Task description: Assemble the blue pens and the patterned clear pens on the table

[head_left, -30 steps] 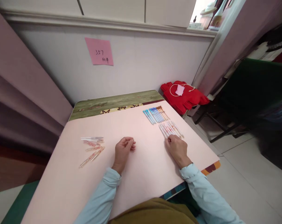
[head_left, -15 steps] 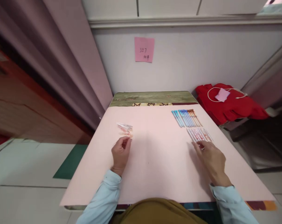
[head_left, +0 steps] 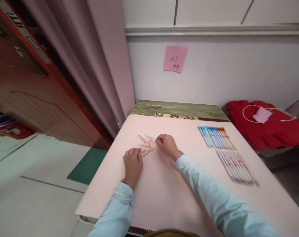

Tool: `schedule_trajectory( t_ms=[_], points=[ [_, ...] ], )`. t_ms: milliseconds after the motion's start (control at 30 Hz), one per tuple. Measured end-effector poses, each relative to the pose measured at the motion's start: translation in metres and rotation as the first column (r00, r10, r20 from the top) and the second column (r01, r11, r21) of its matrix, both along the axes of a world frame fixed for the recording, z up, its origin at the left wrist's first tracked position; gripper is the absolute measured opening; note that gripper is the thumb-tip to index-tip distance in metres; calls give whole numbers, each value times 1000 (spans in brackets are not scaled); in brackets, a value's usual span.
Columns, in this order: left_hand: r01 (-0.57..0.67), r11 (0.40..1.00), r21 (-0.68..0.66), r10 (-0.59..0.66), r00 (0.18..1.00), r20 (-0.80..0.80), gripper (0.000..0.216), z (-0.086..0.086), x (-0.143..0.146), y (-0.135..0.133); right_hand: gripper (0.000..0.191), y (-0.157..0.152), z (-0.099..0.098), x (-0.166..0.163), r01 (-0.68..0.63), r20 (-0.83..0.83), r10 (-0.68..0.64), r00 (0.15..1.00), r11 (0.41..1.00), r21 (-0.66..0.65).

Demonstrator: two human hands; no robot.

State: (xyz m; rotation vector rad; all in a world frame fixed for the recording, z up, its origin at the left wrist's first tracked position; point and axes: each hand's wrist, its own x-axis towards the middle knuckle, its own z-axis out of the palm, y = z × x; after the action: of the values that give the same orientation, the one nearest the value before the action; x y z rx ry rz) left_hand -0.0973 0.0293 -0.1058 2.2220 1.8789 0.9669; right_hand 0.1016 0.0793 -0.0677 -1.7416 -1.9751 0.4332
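A small loose pile of clear pen parts (head_left: 144, 139) with orange-red print lies on the left half of the table. My left hand (head_left: 133, 165) is at the near side of the pile, fingers closed at the end of a clear printed piece (head_left: 146, 151). From the right, my right hand (head_left: 167, 144) reaches to the pile with thumb and fingertips pinched together at its right end. Whatever sits between those fingertips is too small to make out. On the right, a row of light blue, blue and brown pens (head_left: 216, 137) lies above a row of clear printed pen barrels (head_left: 235, 167).
Pale pink sheeting covers the table (head_left: 161, 194), whose green patterned far edge (head_left: 179, 108) meets the wall. A pink note (head_left: 175, 59) is stuck there. Red cloth (head_left: 270, 138) with a white cable (head_left: 245, 112) lies beyond the right edge. A curtain and wooden door stand left.
My right hand has moved left from the row of clear barrels to the pile near my left hand. The view has turned left. The clear barrels now show uncovered.
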Motion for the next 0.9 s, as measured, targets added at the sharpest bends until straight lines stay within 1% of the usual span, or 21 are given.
schedule_trajectory(
  t_ms=[67, 167, 267, 400, 467, 533, 600, 667, 767, 833, 900],
  points=[
    [-12, 1000, -10, 12, 999, -39, 23, 1, 0, -1, 12, 11, 0, -17, -17, 23, 17, 1000, 1000, -17],
    [-24, 999, -43, 22, 998, -52, 17, 3, 1, -3, 10, 15, -2, -33, -24, 63, 26, 998, 999, -34],
    [-34, 997, -63, 32, 999, -31, 15, 4, 1, -4, 12, 14, -5, -39, -15, 111, 20, 994, 999, -49],
    [-74, 995, -63, 76, 997, 24, 15, 6, -4, -5, 13, 14, -8, -37, -9, 165, 21, 986, 998, -70],
    [-94, 994, -62, 101, 988, 121, 14, 7, -9, -4, 15, 15, -9, -37, -16, 189, 31, 982, 997, -79],
    [-101, 992, -73, 118, 949, 293, 13, 8, -13, -2, 16, 15, -10, -37, -26, 210, 43, 977, 996, -83],
    [-96, 991, -98, 131, 874, 468, 14, 8, -16, 0, 18, 14, -11, -38, -34, 231, 52, 972, 996, -83],
    [-79, 989, -128, 139, 795, 590, 18, 7, -15, 1, 20, 12, -10, -39, -42, 248, 62, 967, 996, -84],
    [-52, 988, -143, 136, 720, 681, 24, 5, -12, 1, 22, 8, -8, -36, -64, 266, 83, 960, 995, -81],
    [-48, 990, -131, 126, 714, 689, 23, 3, -11, 1, 22, 5, -6, -33, -80, 277, 99, 956, 994, -78],
    [-55, 992, -116, 118, 742, 660, 22, 1, -12, 2, 21, 4, -5, -31, -90, 289, 110, 951, 993, -79]
  ],
)
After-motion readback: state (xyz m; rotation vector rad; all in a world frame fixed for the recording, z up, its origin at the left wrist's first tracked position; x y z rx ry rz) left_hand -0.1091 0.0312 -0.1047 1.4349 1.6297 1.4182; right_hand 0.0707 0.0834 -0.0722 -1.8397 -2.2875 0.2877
